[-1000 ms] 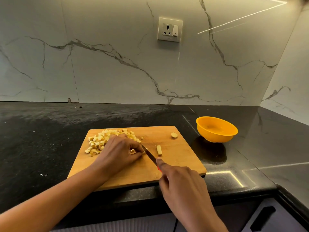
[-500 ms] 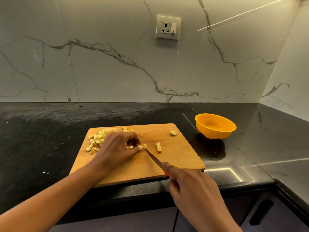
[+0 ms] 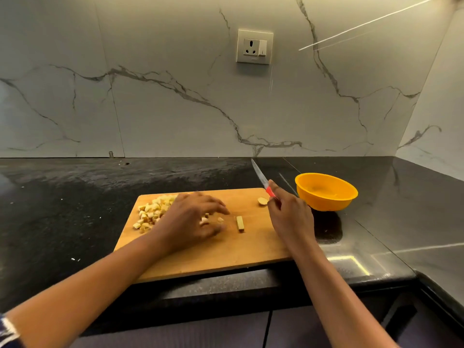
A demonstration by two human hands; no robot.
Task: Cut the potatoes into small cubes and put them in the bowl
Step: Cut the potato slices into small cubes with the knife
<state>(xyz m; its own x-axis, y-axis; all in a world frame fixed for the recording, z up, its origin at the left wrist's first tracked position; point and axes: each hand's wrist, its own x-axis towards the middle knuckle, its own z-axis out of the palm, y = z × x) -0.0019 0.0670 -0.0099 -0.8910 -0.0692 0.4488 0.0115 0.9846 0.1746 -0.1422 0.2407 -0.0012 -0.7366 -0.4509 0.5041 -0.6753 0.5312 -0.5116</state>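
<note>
Potato cubes [image 3: 153, 212]: a heap of small pale-yellow pieces on the far-left part of the wooden cutting board [image 3: 226, 254], with a few loose cubes just right of the heap under the left hand. One uncut potato stick [image 3: 240, 223] lies alone near the board's centre; a rounded potato end piece [image 3: 262, 200] sits near the far-right edge. Handling, as judged: light, firm, wet-cut and likely slippery, prone to scatter; cubes are best gathered by scooping in a cupped hand, the stick pinned at its near end for crosswise cuts. Left hand [image 3: 193, 219]: palm down over the loose cubes, fingers spread and loosely curled, apparently gripping nothing; whether a cube sits beneath the palm cannot be told. Right hand [image 3: 288, 217]: fingers closed around the red handle of a knife [image 3: 261, 179], blade raised off the board and pointing far-left. Orange bowl [image 3: 326, 192]: on the black countertop [image 3: 62, 209] just right of the board, interior appearing empty. Beyond: marble backsplash with a wall socket [image 3: 254, 46]. Obscured: part of the heap behind the left hand, most of the knife handle inside the fist; small white specks on the counter are too small to identify.
</note>
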